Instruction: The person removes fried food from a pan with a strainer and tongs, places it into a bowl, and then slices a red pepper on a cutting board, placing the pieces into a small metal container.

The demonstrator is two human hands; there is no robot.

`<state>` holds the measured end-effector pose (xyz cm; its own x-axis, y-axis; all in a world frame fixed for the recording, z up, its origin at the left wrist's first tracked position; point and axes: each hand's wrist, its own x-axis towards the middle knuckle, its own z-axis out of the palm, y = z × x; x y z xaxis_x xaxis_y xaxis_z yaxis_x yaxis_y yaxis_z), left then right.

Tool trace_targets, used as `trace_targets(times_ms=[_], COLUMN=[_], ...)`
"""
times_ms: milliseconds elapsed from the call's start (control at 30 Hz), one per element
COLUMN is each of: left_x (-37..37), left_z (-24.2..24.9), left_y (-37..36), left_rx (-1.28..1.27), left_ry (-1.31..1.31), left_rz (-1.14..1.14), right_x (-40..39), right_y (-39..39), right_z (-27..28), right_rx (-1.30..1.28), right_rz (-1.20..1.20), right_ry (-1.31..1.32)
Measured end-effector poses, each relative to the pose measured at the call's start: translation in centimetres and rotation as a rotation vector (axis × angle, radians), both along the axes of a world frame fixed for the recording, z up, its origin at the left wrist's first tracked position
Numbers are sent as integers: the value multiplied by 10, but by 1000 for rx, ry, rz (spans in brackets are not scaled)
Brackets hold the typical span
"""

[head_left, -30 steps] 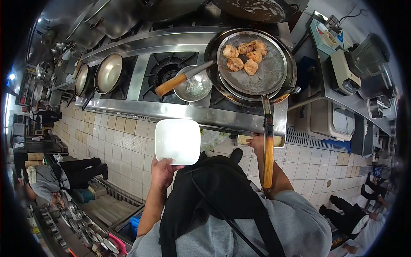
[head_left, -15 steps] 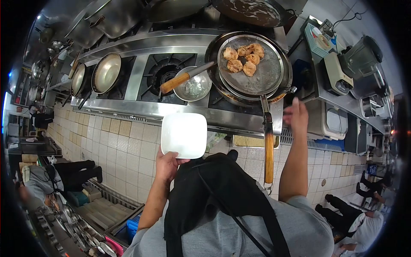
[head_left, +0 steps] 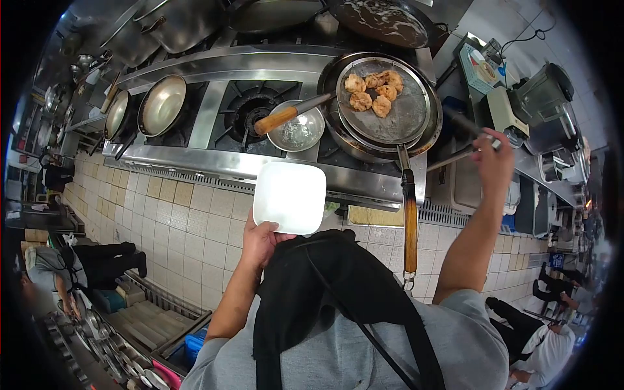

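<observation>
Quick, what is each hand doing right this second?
Left hand: closed on the edge of a white square plate.
Right hand: closed around metal tongs, beside the stove.

Even overhead light, bright — glare on my white plate (head_left: 290, 197) and the steel beyond it. Fisheye bends everything far from the plate; black corners. My right hand (head_left: 492, 158) slightly blurred.
</observation>
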<state>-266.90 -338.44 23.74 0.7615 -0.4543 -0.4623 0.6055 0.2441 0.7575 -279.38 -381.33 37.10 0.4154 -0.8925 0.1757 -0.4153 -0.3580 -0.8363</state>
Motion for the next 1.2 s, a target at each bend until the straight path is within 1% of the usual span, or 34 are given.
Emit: trace_targets(times_ms=[67, 100, 167, 200, 267, 300, 367, 400, 467, 500, 533, 600, 633, 700, 833, 900, 1033, 1133, 1200], left_x=[1, 2, 5, 6, 6, 6, 5, 5, 3, 4, 4, 4, 4, 4, 6, 7, 16, 23, 28], left_z=[0, -1, -6, -7, -9, -9, -8, -6, -3, -4, -5, -6, -5, -4, -5, -6, -5, -4, -4], left_y=[0, -1, -3, -5, -8, -9, -12, -13, -13, -12, -10, -9, -10, -9, -12, -15, -28, -46, -58], left_rx=[5, 2, -18, -20, 16, 15, -14, -15, 43, 43, 27, 10, 11, 13, 13, 24, 14, 17, 24], left_ry=[-11, -10, 8, 7, 15, 15, 21, 19, 7, 7, 7, 5, 2, 3, 10, 9, 12, 19, 23], left_rz=[10, 9, 3, 2, -12, -11, -37, -36, -60, -60, -69, -77, -61, -39, -30, -21, -49, -56, -54], right_x=[-20, -22, -21, -17, -4, 1, 9, 13, 19, 21, 25, 31, 33, 36, 41, 40, 26, 11, 4], right_y=[-3, 0, 6, 11, 24, 29, 34, 35, 36, 34, 34, 34, 35, 38, 36, 35, 47, 64, 71], right_z=[12, 11, 3, -3, -22, -32, -52, -58, -67, -69, -71, -73, -72, -69, -80, -85, -69, -51, -47], right_rx=[32, 30, 145, 142, 256, 256, 178, 177, 105, -101, -101, -219, -222, -143, -136, -176, -153, -76, -47], right_rz=[43, 43, 156, 156, 227, 227, 287, 288, 338, 369, 369, 346, 348, 367, 346, 341, 317, 360, 571], right_ry=[-159, -158, -181, -181, -59, -59, 94, 92, 319, 425, 426, 452, 450, 429, 399, 379, 295, 244, 205])
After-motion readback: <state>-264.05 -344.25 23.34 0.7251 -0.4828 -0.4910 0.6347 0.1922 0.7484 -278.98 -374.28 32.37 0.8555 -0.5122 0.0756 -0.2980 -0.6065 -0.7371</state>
